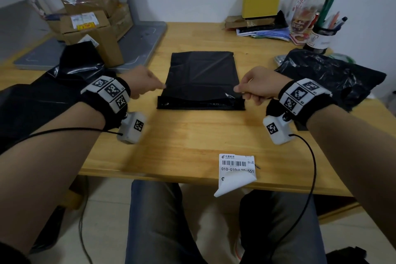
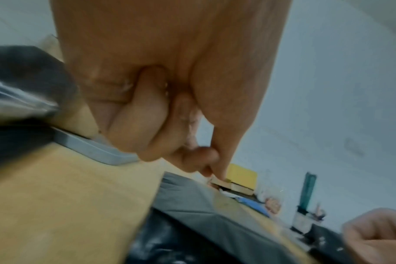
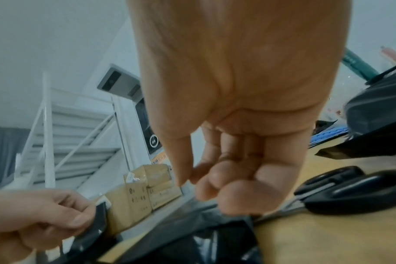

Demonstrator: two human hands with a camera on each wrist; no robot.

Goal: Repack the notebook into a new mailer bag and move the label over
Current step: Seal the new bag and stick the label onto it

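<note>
Mailer bag (image 1: 202, 77) flat mid-worktop (image 1: 182, 135), mouth edge towards me, running left-right. My left hand (image 1: 142, 81) and right hand (image 1: 257, 85) each pinch an end of its flap. Label (image 1: 236, 167) near edge, right hand closer.

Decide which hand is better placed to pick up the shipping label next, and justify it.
Right hand: the shipping label lies at the table's near edge on its side. The left hand would have to cross over.
</note>
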